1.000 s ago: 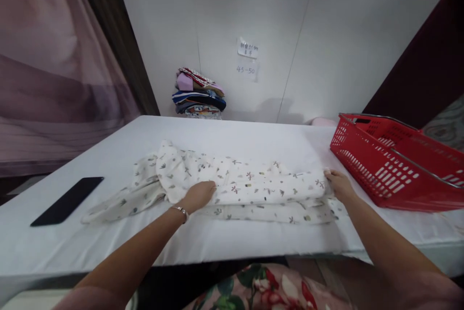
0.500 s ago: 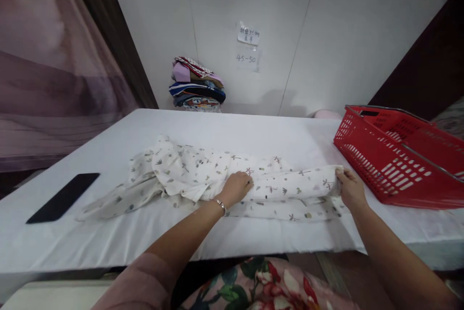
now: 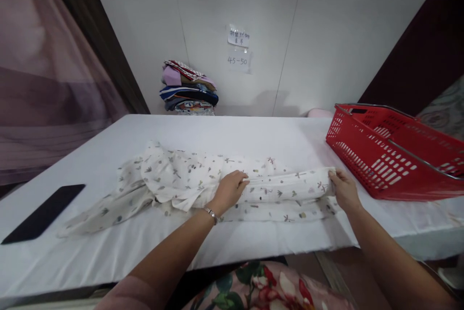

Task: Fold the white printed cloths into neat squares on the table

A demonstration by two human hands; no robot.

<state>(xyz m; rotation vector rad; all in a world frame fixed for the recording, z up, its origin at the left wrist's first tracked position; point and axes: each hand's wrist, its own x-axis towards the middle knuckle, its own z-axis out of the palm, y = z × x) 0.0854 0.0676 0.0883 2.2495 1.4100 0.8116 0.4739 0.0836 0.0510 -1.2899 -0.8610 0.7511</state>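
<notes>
A white cloth garment (image 3: 195, 165) printed with small plants and animals is spread across the table, bunched at its left end and smoother toward the right. Near its middle, my left hand (image 3: 232, 188) pinches a fold of the fabric between thumb and fingers; a metal bracelet circles that wrist. My right hand (image 3: 343, 189) grips the right end of the same upper layer, fingers closed on its edge. Between both hands this strip is drawn fairly straight. Another layer of the cloth lies below it on the near side. What kind of garment it is, I cannot tell.
A red plastic basket (image 3: 384, 155) with metal handles stands on the right of the white-covered table (image 3: 232, 131). At the left lies a flat black slab (image 3: 43, 213). Folded clothes (image 3: 188, 88) are stacked behind the far edge, by a wall with paper signs (image 3: 238, 49).
My left hand has gone from lying on the cloth with fingers spread to pinching a fold of it. The right hand keeps its hold. The view has shifted slightly to the right.
</notes>
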